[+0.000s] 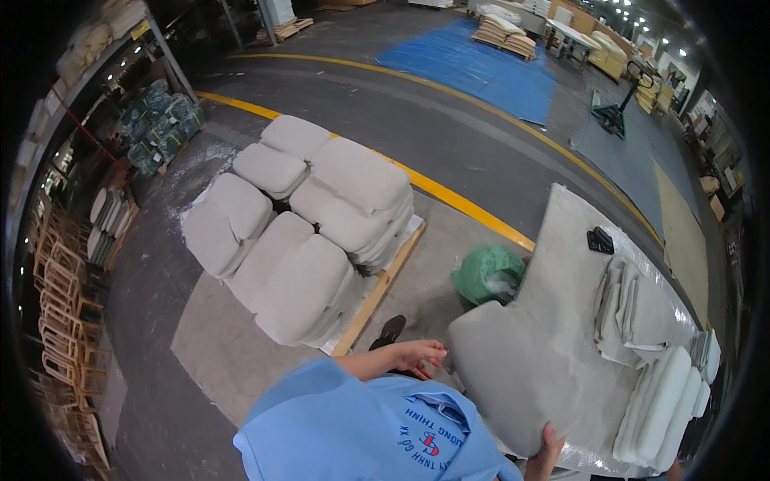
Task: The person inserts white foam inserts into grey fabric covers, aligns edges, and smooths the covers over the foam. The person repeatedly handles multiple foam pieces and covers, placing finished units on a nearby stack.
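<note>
A light grey upholstered cushion (513, 361) lies at the near left edge of a plastic-covered table (569, 232). My right hand (546, 457) grips its near edge, thumb on top and the other fingers partly hidden. Beside the cushion's left edge is my left hand (421, 357), apart from it, with fingers curled and their tips drawn together. Whatever the left fingertips may hold is too small to make out. Folded grey fabric pieces (634, 309) rest on the table to the right, and several padded cushions (658, 405) stand in a row closer to me.
On my left, stacked grey cushions (321, 208) fill a wooden pallet (377, 290). A green plastic bag (487, 274) sits on the floor between pallet and table. A small black object (600, 240) lies on the table. Chair frames (64, 313) line the far left; a pallet jack (613, 116) stands far right.
</note>
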